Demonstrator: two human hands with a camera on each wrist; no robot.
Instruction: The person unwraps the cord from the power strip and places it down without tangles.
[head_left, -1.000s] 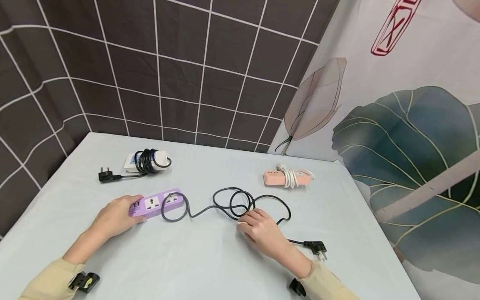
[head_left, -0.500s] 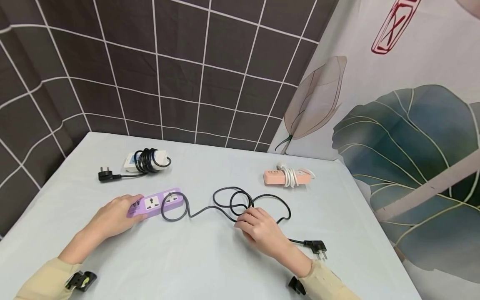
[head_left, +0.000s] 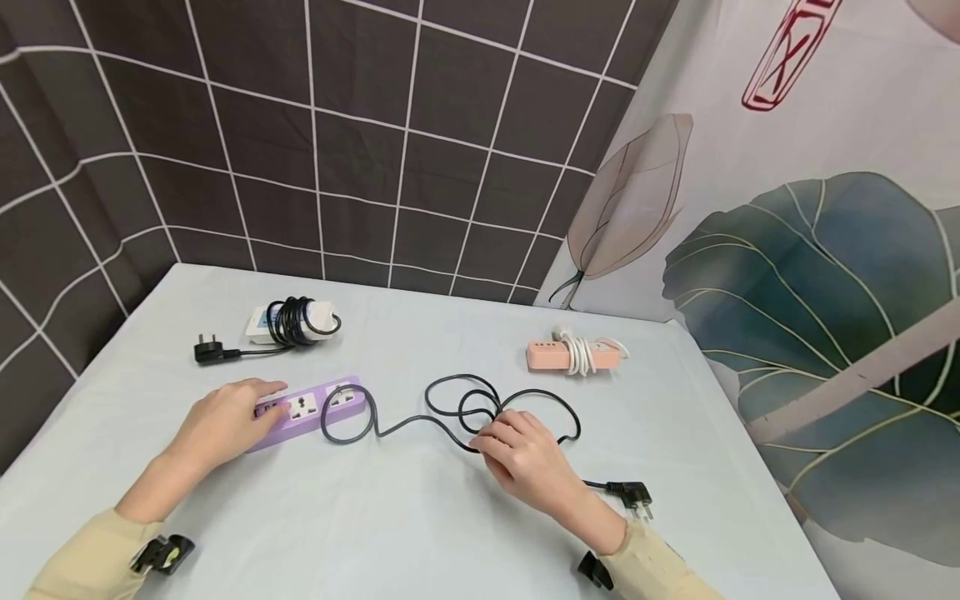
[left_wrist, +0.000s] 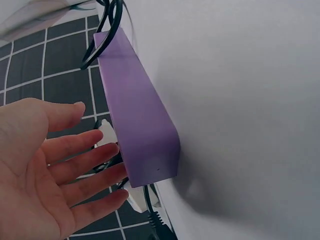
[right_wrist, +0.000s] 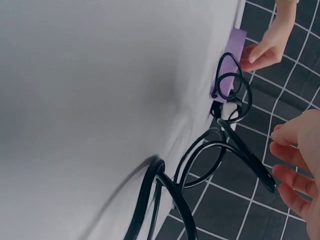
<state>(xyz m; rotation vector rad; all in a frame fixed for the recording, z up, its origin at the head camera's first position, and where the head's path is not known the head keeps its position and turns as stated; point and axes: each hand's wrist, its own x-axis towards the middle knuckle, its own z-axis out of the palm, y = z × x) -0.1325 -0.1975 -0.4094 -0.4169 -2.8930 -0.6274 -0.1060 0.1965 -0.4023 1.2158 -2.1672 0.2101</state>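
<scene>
Across the pale tabletop, tugging tangled loops could knot the black cable, left hand spread against the purple power strip, right hand loosely parted

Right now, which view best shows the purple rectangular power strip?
Head view: the purple rectangular power strip shows two white sockets, though the left hand partly covers one end and a black cable loop crosses the other. Left wrist: larger, but plain faces only. Right wrist: small, partly behind cable loops.
</scene>
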